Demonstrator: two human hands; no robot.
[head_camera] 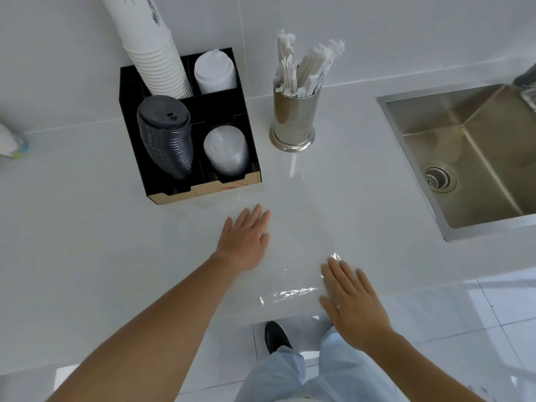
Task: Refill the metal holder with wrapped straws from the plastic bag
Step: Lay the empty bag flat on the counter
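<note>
A shiny metal holder [293, 117] stands on the white counter near the back wall, with wrapped white straws [301, 68] sticking up out of it. A clear plastic bag [293, 245] lies flat on the counter in front of the holder; I see no straws inside it. My left hand [245, 239] rests palm down with fingers spread on the bag's left side. My right hand [353, 303] lies flat on the bag's near right corner at the counter's front edge. Neither hand holds anything.
A black cup organizer [249, 146] left of the holder carries stacked paper cups [150, 44], black lids [166, 137] and clear lids [227, 152]. A steel sink [475, 152] is sunk into the counter at right. A small object [10, 142] sits at the far left.
</note>
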